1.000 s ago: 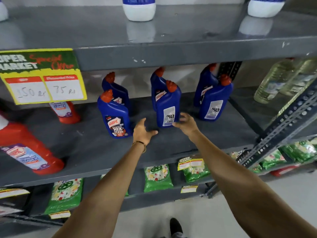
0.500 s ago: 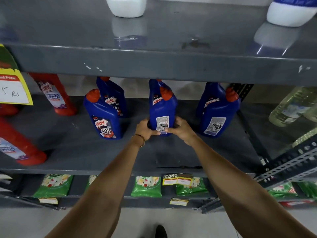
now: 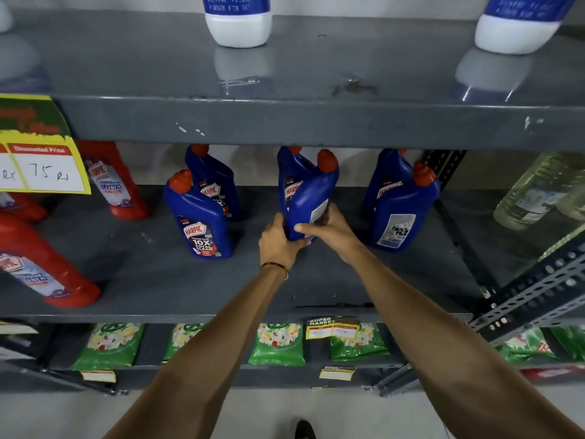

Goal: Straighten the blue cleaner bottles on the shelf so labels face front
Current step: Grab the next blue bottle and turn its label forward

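Six blue bottles [image 3: 311, 201]; perhaps four red bottles [image 3: 41, 267]; two hands [image 3: 280, 240] gripping one.

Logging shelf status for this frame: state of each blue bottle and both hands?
front-left blue bottle: upright, front label facing out
front-middle blue bottle: held, tilted, part-turned, label edge to the right
front-right blue bottle: upright, back label facing out
three rear blue bottles: upright, front labels out
left hand: gripping middle bottle's base
right hand: gripping same bottle
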